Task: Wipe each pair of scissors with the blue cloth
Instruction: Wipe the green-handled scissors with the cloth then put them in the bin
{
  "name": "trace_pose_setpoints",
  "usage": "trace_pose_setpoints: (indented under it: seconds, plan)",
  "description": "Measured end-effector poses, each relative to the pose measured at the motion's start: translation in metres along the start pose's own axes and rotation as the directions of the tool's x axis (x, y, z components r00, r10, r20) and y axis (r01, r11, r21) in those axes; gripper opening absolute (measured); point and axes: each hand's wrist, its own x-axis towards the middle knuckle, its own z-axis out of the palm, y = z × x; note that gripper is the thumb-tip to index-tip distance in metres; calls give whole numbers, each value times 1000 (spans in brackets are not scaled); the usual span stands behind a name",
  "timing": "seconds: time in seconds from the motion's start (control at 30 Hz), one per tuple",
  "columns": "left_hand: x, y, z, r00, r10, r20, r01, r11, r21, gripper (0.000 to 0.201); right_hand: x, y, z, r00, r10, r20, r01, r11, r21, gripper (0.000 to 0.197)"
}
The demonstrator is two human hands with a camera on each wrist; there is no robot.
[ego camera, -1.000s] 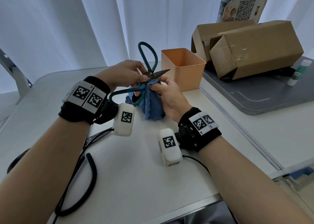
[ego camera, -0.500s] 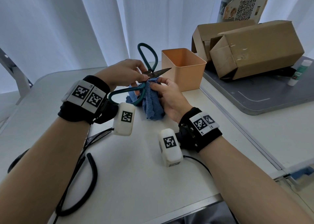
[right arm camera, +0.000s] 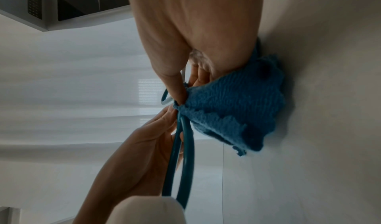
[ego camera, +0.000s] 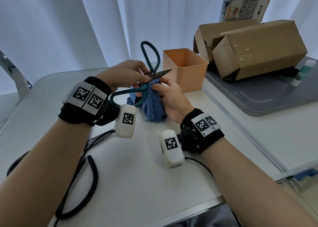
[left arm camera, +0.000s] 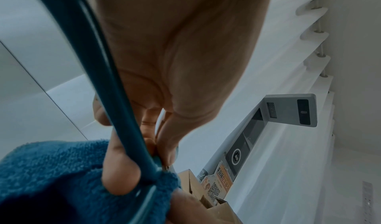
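Left hand [ego camera: 126, 75]: pinches the scissors [ego camera: 151, 75] at the middle pin, holding them steady.
Right hand [ego camera: 169, 97]: squeezes the blue cloth [ego camera: 153, 106], probably around one blade, to rub it.

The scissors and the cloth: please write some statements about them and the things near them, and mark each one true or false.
1. The left hand holds the scissors near the pivot. True.
2. The right hand holds the blue cloth. True.
3. The scissors have red handles. False: the handles are dark teal.
4. The orange bin lies tipped on its side. False: it stands upright, open at the top, beyond the hands.
5. The scissors lie flat on the table. False: they are held above it, blades open, one handle loop pointing up.
6. Cardboard boxes lie on the grey surface to the right. True.
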Motion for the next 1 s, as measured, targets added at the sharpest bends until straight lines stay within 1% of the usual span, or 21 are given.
trace_pose_setpoints:
  seconds: [0.23, 0.37, 0.57, 0.63, 0.8, 1.0]
  plan:
    - [-1, 0, 0, 1000, -3, 2, 3, 1000, 3, 18, -1, 0, 0, 1000, -1, 31, 2, 1000, -14, 23]
    - [0, 0, 0, 1000, -7, 6, 7, 1000, 1, 17, -2, 0, 0, 1000, -3, 29, 3, 1000, -3, 32]
    - [0, 0, 2, 1000, -9, 5, 9, 1000, -8, 17, -3, -1, 1, 1000, -14, -13, 15, 1000, 15, 50]
    - [1, 0, 2, 1000, -10, 7, 10, 1000, -9, 16, -4, -2, 0, 1000, -16, -15, 17, 1000, 18, 53]
    - [0, 0, 2, 1000, -14, 3, 14, 1000, -11, 18, -4, -3, 0, 1000, -6, 9, 5, 1000, 9, 52]
    - [-1, 1, 1, 1000, -12, 5, 12, 1000, -9, 19, -2, -1, 0, 1000, -6, 8, 7, 1000, -22, 50]
